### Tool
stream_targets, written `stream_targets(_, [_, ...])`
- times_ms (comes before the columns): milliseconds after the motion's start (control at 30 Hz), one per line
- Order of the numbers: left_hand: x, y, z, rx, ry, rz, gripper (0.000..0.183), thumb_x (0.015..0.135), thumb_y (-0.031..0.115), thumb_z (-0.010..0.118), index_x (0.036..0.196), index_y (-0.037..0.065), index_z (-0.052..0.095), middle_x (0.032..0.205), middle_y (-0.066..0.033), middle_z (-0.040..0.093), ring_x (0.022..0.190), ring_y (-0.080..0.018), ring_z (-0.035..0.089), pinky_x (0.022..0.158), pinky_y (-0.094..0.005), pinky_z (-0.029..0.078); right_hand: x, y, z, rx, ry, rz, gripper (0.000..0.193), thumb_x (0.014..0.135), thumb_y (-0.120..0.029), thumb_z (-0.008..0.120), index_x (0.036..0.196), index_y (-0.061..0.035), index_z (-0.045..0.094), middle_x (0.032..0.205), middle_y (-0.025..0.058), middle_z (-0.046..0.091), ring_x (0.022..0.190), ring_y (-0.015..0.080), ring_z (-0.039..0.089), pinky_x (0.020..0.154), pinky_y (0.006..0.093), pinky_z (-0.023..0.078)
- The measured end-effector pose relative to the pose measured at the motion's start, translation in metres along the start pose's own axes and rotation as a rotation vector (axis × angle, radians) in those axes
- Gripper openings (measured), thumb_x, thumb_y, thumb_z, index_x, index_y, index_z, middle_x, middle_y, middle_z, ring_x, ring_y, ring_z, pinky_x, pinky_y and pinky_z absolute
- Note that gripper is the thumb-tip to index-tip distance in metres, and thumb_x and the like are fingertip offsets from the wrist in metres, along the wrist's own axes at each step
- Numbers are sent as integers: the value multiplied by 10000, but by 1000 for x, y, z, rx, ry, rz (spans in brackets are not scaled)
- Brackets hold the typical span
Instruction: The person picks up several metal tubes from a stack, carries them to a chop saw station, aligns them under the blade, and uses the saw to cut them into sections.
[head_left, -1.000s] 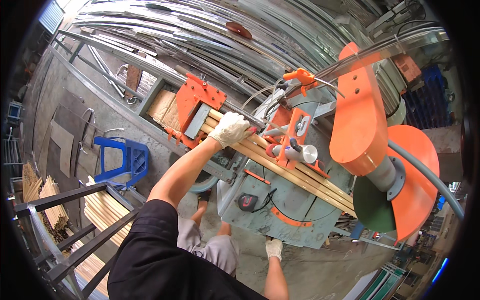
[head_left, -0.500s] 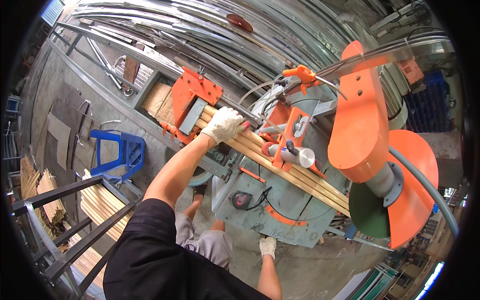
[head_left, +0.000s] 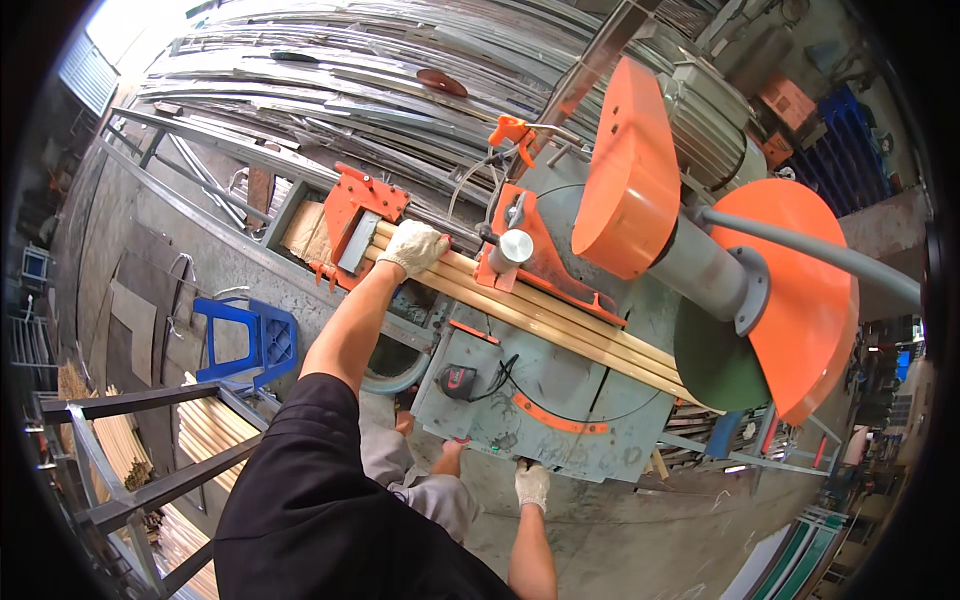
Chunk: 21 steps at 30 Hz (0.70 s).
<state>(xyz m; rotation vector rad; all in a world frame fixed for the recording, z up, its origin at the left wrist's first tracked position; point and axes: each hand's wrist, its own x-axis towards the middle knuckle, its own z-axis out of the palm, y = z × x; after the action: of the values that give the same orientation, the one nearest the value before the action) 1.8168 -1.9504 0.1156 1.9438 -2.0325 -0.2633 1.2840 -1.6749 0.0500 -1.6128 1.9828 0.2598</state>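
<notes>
Several pale tan rods (head_left: 560, 318) lie side by side across the grey saw table (head_left: 615, 455), running down to the right toward the dark round blade (head_left: 715, 350). My gloved left hand (head_left: 413, 250) is closed over their upper left end, beside the grey block (head_left: 358, 243) of an orange end stop (head_left: 365, 200). An orange clamp with a silver cylinder (head_left: 516, 246) stands at the rods' far side. My gloved right hand (head_left: 532, 487) is at the table's front edge, fingers curled around something dark that I cannot make out.
An orange saw guard (head_left: 800, 300) and housing (head_left: 625, 170) rise at the right. A tape measure (head_left: 458, 381) lies on the table. Metal strips (head_left: 330, 75) fill the back. A blue stool (head_left: 265, 335) and a dark frame (head_left: 190, 475) with more rods stand left.
My view has shifted, so the clamp and saw head appear farther left and higher. The left hand still holds the rods near the stop; the right hand stays at the front edge.
</notes>
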Motion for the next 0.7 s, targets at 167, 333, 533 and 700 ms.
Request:
stream_targets(167, [4, 3, 3, 239, 16, 99, 340, 937, 283, 564, 670, 115, 690, 650, -134, 664, 634, -356, 670, 647, -502, 485, -1, -1, -4, 24, -34, 6, 424, 938, -389, 622, 995, 12, 748, 967, 304, 707, 971, 488, 675, 841, 540, 522])
stream_targets(333, [17, 2, 16, 152, 162, 195, 316, 923, 280, 597, 686, 94, 692, 593, -139, 620, 566, -349, 644, 581, -481, 492, -11, -18, -13, 19, -110, 40, 377, 939, -324, 646, 1050, 26, 730, 1038, 313, 699, 1040, 479, 657, 858, 521, 514])
stream_targets(533, [20, 21, 22, -92, -122, -32, 596, 1033, 413, 470, 613, 49, 684, 588, -203, 630, 592, -411, 670, 609, -485, 541, -3, -6, 2, 15, -12, 69, 363, 948, -301, 645, 1030, 44, 718, 1002, 308, 710, 972, 473, 681, 799, 508, 522])
stream_targets(700, [12, 17, 8, -82, -69, -16, 609, 1038, 395, 467, 570, 47, 645, 562, -198, 603, 566, -419, 641, 575, -498, 515, 4, 5, 14, 156, -18, 7, 317, 967, -266, 657, 1012, 44, 706, 877, 269, 728, 724, 430, 703, 670, 467, 518])
